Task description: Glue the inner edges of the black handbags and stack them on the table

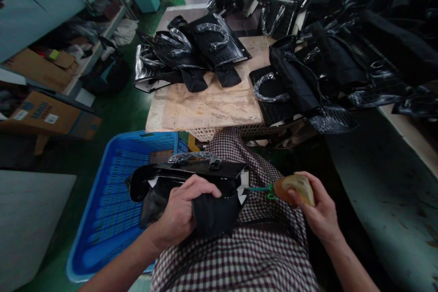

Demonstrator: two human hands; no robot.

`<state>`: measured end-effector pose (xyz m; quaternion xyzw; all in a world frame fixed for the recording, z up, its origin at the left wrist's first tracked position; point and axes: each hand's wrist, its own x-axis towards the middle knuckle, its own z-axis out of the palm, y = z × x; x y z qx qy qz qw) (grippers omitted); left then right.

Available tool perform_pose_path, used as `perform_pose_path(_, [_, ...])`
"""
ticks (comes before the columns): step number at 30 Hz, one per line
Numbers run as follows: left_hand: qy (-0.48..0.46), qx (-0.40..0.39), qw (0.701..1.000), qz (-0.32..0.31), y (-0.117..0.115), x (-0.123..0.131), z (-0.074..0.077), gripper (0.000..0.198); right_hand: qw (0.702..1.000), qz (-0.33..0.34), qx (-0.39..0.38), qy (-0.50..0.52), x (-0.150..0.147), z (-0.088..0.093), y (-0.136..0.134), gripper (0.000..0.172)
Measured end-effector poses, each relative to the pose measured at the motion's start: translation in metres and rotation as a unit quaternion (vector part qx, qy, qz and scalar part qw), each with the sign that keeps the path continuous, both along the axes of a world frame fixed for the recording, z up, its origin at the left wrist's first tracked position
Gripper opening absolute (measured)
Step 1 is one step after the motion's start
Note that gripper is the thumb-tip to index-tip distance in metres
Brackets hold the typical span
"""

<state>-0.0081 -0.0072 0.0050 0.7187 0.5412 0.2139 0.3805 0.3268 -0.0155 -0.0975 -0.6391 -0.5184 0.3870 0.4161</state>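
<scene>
A black crocodile-patterned handbag [201, 174] lies across my lap, its handle wrapped in clear plastic. My left hand [186, 207] is closed on the bag's edge, with black lining cloth [217, 214] hanging below the fingers. Pale, unfinished edges show at the bag's right end. In my right hand [320, 207] is a yellowish-brown squeeze bottle [294, 190], gripped on its side. Its thin green nozzle [259, 189] points left, with the tip close to the bag's right end; I cannot tell whether it touches.
Left of my lap stands a blue plastic basket [99, 210]. Ahead, a wooden board [205, 105] bears several black bags [219, 39]. More black bags [342, 54] are heaped at the right. Cardboard boxes [43, 114] and shelving stand at the left.
</scene>
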Motion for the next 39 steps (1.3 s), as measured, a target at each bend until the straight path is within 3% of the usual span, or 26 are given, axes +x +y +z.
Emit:
perform_pose_path(5, [-0.027,-0.012,0.999,0.038,0.004,0.002,0.0,0.027,0.998,-0.025,0.048,0.026,-0.002,-0.005,-0.004,0.045])
perform_pose_path(13, [-0.056,-0.025,0.996,0.068,0.011,0.001,0.001,0.027,0.999,0.017,0.014,0.04,-0.001,-0.01,-0.005,0.047])
perform_pose_path(20, [-0.065,-0.033,0.994,0.082,0.008,0.004,0.002,0.023,0.998,-0.047,0.031,0.031,-0.004,-0.007,-0.006,0.047])
perform_pose_path(23, [-0.058,-0.031,0.994,0.084,0.005,0.004,0.004,0.021,0.998,-0.046,0.002,0.039,-0.004,-0.002,-0.007,0.049])
perform_pose_path(27, [-0.015,-0.009,1.0,0.0,0.0,0.0,0.004,0.027,0.997,-0.052,-0.053,0.024,-0.008,0.003,-0.006,0.051])
perform_pose_path(31, [0.011,-0.006,1.0,-0.016,-0.003,-0.001,0.002,0.025,0.991,-0.076,-0.108,0.021,-0.012,0.011,-0.006,0.053])
perform_pose_path(39, [0.026,-0.007,0.999,-0.028,-0.006,-0.004,-0.003,0.023,0.949,-0.117,-0.207,0.209,-0.018,0.025,-0.018,0.055])
